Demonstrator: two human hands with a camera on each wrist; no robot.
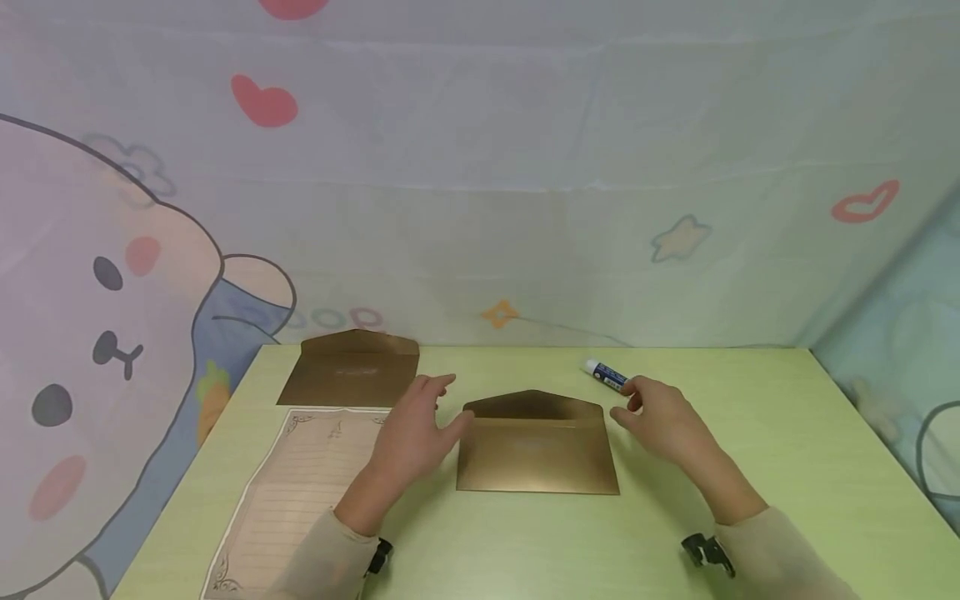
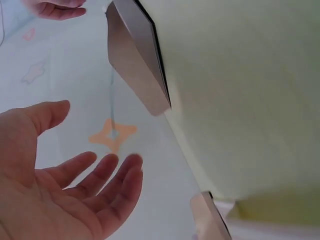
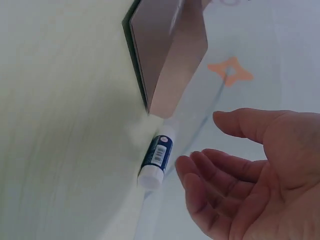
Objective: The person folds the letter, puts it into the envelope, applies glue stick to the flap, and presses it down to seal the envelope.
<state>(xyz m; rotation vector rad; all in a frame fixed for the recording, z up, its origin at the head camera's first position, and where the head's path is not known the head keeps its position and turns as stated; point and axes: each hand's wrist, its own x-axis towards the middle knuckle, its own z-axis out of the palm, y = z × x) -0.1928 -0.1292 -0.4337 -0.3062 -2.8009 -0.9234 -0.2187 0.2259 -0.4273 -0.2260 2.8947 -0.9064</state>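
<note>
A gold-brown envelope (image 1: 536, 458) lies on the table with its pointed flap spread away from the person. To its left, my left hand (image 1: 411, 433) hovers with thumb and fingers apart and nothing in them; the left wrist view shows the palm and loosely bent fingers (image 2: 120, 185). On the other side, my right hand (image 1: 663, 417) is held above the table, its fingers relaxed and holding nothing. Just beyond the right fingertips lies a glue stick (image 1: 606, 374) with a dark blue label and white ends; the right wrist view shows this glue stick (image 3: 157, 157) beside the fingers.
A second brown envelope (image 1: 348, 375), flap up, lies at the back left of the light green table (image 1: 787, 467). In front of it is a lined sheet of letter paper (image 1: 292, 492) with ornamented corners, partly under the left arm. A printed cloth (image 1: 480, 167) hangs behind the table.
</note>
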